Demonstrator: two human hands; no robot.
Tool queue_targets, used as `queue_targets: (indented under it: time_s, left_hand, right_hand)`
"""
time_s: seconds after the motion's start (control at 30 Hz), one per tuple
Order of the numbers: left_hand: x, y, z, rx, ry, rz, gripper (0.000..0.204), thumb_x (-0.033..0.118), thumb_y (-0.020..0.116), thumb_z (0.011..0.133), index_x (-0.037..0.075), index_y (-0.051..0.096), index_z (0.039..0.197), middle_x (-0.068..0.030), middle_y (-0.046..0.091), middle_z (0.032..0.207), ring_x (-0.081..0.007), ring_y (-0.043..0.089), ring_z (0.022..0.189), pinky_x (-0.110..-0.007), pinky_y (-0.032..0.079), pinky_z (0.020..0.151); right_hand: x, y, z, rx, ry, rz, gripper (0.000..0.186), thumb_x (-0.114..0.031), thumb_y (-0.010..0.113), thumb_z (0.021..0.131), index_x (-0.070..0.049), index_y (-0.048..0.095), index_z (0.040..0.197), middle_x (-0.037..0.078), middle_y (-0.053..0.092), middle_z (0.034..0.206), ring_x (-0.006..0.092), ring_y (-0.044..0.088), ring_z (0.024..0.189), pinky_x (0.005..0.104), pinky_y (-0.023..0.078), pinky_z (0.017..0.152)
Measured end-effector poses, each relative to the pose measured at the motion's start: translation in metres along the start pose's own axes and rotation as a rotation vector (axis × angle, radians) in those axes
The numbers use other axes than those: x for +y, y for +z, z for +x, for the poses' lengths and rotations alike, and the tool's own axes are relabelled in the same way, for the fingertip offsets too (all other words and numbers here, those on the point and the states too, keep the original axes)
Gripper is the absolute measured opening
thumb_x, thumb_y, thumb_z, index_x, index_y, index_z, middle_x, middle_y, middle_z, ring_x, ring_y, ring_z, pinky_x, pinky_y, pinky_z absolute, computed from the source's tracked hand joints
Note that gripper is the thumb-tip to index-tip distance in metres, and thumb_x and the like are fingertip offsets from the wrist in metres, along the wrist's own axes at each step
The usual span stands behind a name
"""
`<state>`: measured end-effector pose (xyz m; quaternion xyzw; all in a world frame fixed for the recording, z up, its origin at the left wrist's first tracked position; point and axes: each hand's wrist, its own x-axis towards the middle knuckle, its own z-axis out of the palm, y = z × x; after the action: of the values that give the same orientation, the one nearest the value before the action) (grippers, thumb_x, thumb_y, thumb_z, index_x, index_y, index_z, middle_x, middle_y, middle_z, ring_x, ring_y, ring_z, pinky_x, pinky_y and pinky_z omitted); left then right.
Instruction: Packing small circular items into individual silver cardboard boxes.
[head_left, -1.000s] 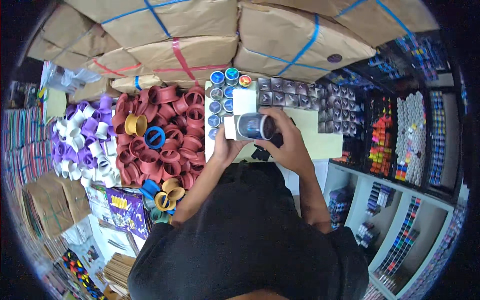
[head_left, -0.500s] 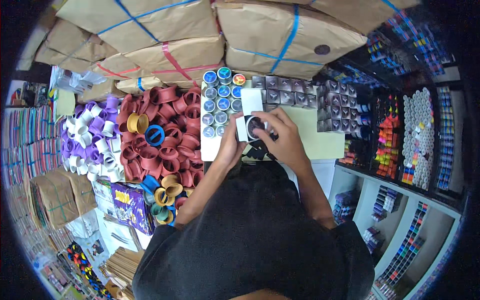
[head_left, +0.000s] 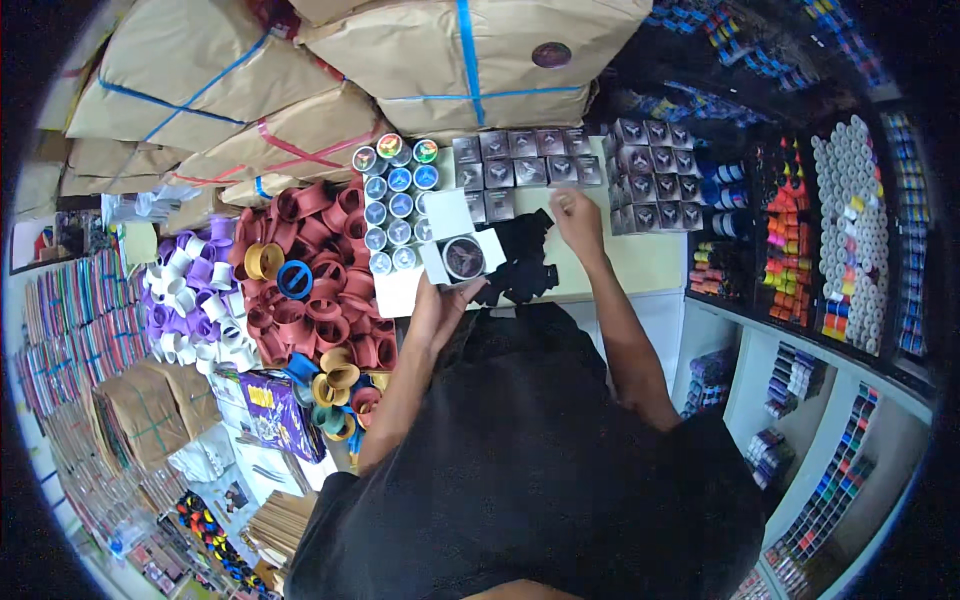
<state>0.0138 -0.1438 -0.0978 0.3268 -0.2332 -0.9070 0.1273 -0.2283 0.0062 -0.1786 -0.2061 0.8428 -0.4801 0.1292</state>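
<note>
An open white carton [head_left: 452, 212] with its flaps up rests in my left hand [head_left: 440, 310], whose fingers wrap its lower side. A round spool [head_left: 463, 258] with a dark printed face sits inside the carton. My right hand [head_left: 580, 222] is apart from the carton, at the right of a heap of small black pieces [head_left: 522, 262] on the pale tabletop. Its fingers are curled in, and whatever may be between them is hidden. Beyond the hands stand rows of closed dark boxes [head_left: 530, 172]. Several round spools [head_left: 400, 205] with blue, silver and coloured tops stand left of the carton.
Red plastic rings [head_left: 310, 250] are heaped at the left, with white and purple rings [head_left: 190, 270] farther left. Large paper-wrapped bundles [head_left: 480, 60] border the back. More dark boxes [head_left: 655, 185] are stacked at the right, beside shelves of coloured spools [head_left: 845, 230].
My right hand has left the carton and moved right, past the black pieces. The carton in my left hand now faces up, showing the spool. The whole view has shifted.
</note>
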Motion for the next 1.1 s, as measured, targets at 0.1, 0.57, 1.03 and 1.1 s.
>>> queue_targets:
  time_s: [0.1, 0.57, 1.03, 1.1]
  left_hand:
    - [-0.013, -0.007, -0.004, -0.012, -0.027, -0.136, 0.049, 0.043, 0.045, 0.106, 0.006, 0.050, 0.138, -0.0144, 0.062, 0.129, -0.0308, 0.066, 0.111, -0.047, 0.058, 0.096]
    - [-0.040, 0.012, -0.026, 0.047, 0.145, -0.205, 0.051, 0.042, 0.041, 0.108, 0.004, 0.048, 0.140, -0.0161, 0.060, 0.133, -0.0326, 0.064, 0.116, -0.046, 0.058, 0.096]
    - [-0.047, 0.066, -0.013, 0.022, 0.245, 0.181, 0.057, 0.049, 0.048, 0.105, 0.008, 0.043, 0.144, -0.0070, 0.060, 0.128, -0.0209, 0.062, 0.115, -0.040, 0.055, 0.096]
    - [-0.045, 0.069, -0.014, 0.012, 0.276, 0.187, 0.059, 0.049, 0.051, 0.103, 0.008, 0.041, 0.145, -0.0069, 0.059, 0.129, -0.0203, 0.062, 0.115, -0.039, 0.054, 0.098]
  right_hand:
    - [0.095, 0.024, -0.006, -0.178, -0.109, -0.264, 0.036, -0.002, 0.067, 0.084, -0.008, 0.066, 0.120, 0.018, 0.064, 0.108, 0.0363, 0.065, 0.100, 0.0442, 0.052, 0.087]
    - [0.066, 0.015, -0.004, -0.044, -0.209, -0.072, 0.021, -0.012, 0.065, 0.094, -0.005, 0.070, 0.112, 0.015, 0.070, 0.103, 0.0331, 0.067, 0.093, 0.0424, 0.054, 0.083]
    - [-0.149, -0.079, -0.061, -0.073, -0.485, 0.244, 0.020, -0.002, 0.077, 0.081, -0.003, 0.073, 0.101, 0.009, 0.069, 0.088, 0.0225, 0.070, 0.075, 0.0317, 0.056, 0.065]
    - [-0.150, -0.080, -0.063, -0.072, -0.541, 0.230, 0.021, -0.002, 0.077, 0.080, -0.003, 0.073, 0.100, 0.009, 0.068, 0.088, 0.0232, 0.069, 0.075, 0.0326, 0.055, 0.065]
